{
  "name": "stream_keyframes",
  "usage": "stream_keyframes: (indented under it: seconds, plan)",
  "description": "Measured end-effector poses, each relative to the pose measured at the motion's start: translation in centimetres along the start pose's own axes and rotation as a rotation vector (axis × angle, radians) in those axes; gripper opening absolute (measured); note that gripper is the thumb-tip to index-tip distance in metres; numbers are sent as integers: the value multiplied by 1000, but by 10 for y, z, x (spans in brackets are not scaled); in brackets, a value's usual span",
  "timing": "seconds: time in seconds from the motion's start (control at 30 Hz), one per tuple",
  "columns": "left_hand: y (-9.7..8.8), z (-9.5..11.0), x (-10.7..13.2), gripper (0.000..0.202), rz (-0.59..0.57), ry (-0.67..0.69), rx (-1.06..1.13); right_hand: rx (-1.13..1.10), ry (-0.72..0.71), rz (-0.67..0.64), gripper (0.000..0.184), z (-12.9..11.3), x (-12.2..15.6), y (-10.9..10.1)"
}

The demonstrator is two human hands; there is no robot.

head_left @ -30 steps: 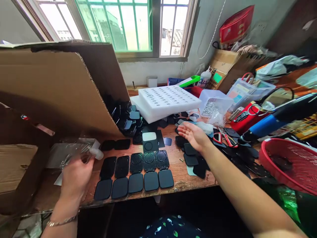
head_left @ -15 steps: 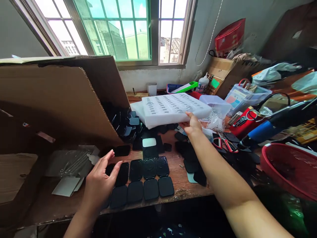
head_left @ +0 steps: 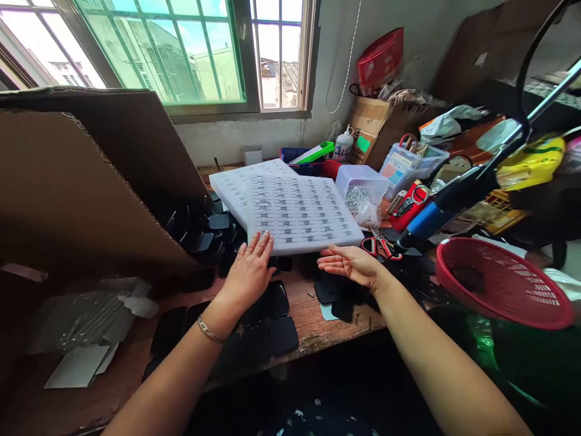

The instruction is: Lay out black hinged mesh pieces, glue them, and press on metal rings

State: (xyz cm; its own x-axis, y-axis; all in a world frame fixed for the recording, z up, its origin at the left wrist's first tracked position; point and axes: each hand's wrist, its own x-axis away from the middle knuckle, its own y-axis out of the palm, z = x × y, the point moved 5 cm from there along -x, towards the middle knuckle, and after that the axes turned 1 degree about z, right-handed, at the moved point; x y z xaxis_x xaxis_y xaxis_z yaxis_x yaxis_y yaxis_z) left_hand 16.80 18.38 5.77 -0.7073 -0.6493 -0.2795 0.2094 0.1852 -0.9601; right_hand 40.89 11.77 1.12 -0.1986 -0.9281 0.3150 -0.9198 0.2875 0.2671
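A white foam tray [head_left: 302,243] with rows of small shiny metal pieces in its slots rests partly on a second white foam tray [head_left: 229,192]. My left hand [head_left: 252,266] lies palm down, fingers flat on the upper tray's front left corner. By the front right edge, my right hand [head_left: 349,264] is open and palm up, its fingers stretched along the tray's rim; whether they touch it I cannot tell. Below my left arm, black square cases [head_left: 284,335] lie in rows, partly hidden by the arm. Black flat pieces [head_left: 341,309] lie scattered below my right hand.
A large cardboard box [head_left: 91,200] stands at left, with black cases [head_left: 204,241] beside it. To the right are red-handled scissors [head_left: 385,248], a clear bin of metal bits [head_left: 358,181], a blue-gripped tool [head_left: 424,219] and a red basket [head_left: 503,284].
The upper tray has come down nearer me and turned, showing its top. My left hand has moved from above the black cases onto its corner; my right hand has loosened its grip. The view has swung right.
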Motion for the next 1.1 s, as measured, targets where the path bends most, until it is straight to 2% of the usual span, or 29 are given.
stream_keyframes:
  seconds: [0.07, 0.13, 0.2, 0.27, 0.33, 0.5, 0.7, 0.77, 0.83, 0.87, 0.97, 1.03, 1.1]
  plan:
    - [5, 0, 1, 67, 7, -5, 8, 206, -179, 30, 31, -11, 4, 2]
    - [10, 1, 5, 70, 6, -10, 10, 447, -421, 137, 21, -27, 3, 11]
    - [11, 2, 9, 71, -4, -21, 0, 847, -610, 202, 8, -40, -1, 30]
    - [8, 4, 13, 71, -13, -34, -13, 1265, -705, 195, 14, -48, -9, 52]
    - [4, 5, 19, 69, -18, -36, -19, 1455, -685, 145, 19, -52, -18, 64]
    - [-4, 9, 36, 58, -37, -10, -10, 1564, -625, 69, 24, -57, -32, 71]
    - [0, 10, 40, 52, -78, 1, 0, 1619, -611, 54, 9, -66, -35, 70]
    - [0, 8, 39, 51, -75, -7, 8, 1569, -688, 103, 9, -70, -19, 66]
    - [-1, 6, 39, 50, -61, 2, 35, 1425, -866, 154, 13, -64, 8, 65]
    - [-2, 6, 40, 50, -48, 22, 58, 1321, -982, 150, 12, -56, 25, 67]
    - [-2, 9, 49, 45, -4, 128, 129, 1208, -1161, -94, 12, -5, 61, 87]
    - [3, 9, 59, 43, -9, 168, 144, 1228, -1153, -154, 16, 30, 68, 100]
    - [11, 6, 71, 42, -43, 133, 131, 1287, -1071, -167, 21, 54, 62, 111]
